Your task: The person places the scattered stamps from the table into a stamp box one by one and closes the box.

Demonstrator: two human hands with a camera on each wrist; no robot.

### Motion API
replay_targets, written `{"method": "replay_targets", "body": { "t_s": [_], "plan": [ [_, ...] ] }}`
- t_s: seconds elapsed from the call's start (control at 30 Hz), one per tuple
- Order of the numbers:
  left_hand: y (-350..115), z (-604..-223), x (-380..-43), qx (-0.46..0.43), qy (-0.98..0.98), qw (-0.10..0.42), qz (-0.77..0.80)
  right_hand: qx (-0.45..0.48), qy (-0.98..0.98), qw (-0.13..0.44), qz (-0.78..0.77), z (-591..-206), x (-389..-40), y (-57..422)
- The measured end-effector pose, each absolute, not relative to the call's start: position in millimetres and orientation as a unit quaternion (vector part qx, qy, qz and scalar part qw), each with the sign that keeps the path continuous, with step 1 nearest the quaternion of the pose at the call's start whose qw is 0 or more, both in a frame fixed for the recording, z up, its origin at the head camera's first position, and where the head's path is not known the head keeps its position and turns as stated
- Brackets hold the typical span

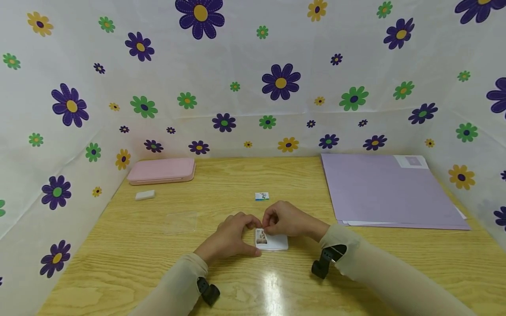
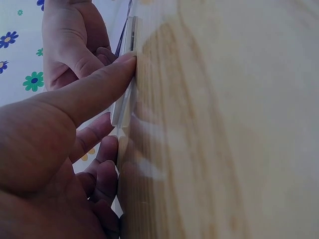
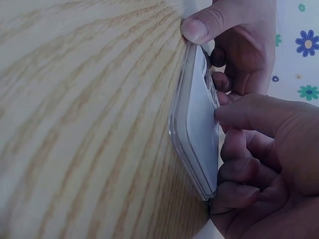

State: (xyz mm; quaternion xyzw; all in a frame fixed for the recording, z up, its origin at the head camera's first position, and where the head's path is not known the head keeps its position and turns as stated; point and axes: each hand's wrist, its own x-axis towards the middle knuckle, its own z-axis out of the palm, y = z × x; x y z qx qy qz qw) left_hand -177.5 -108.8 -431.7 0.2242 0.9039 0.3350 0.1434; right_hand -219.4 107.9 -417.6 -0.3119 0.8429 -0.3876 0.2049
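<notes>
A flat white rectangular piece with a clear rim (image 1: 278, 242) lies on the table in front of me. A small picture (image 1: 261, 237) covers its left part. My left hand (image 1: 231, 237) holds the white piece at its left end, thumb at the near corner and fingers towards the far side. My right hand (image 1: 290, 220) comes over the far edge, its thumb and index finger pinching at the top of the picture. In the right wrist view the right thumb (image 3: 249, 114) rests against the picture's edge, and the other fingers are curled. The fingertips partly hide the picture.
A small printed card (image 1: 262, 196) lies beyond the hands. To the left are a clear thin sheet (image 1: 180, 222), a white eraser-like block (image 1: 145, 195) and a pink case (image 1: 162, 170). A large purple folder (image 1: 391, 191) with papers under it lies at the right.
</notes>
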Motion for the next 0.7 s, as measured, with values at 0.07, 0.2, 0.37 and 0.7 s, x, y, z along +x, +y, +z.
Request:
{"method": "replay_targets", "body": {
  "t_s": [0.07,0.2,0.37,0.7],
  "plan": [
    [-108.9,-431.7,-177.5,0.224,0.904,0.144,0.335,-0.311,0.842,0.204,-0.39,-417.5,-219.4,107.9],
    [-108.9,-431.4,-177.3,0.224,0.904,0.145,0.333,-0.312,0.84,0.205,-0.393,-417.4,-219.2,108.3],
    [-108.9,-430.5,-177.0,0.222,0.904,0.148,0.333,-0.317,0.84,0.202,-0.392,-417.6,-219.4,108.2],
    [-109.3,-431.2,-177.5,0.222,0.905,0.146,0.333,-0.316,0.839,0.205,-0.393,-416.2,-219.2,108.8]
  ]
}}
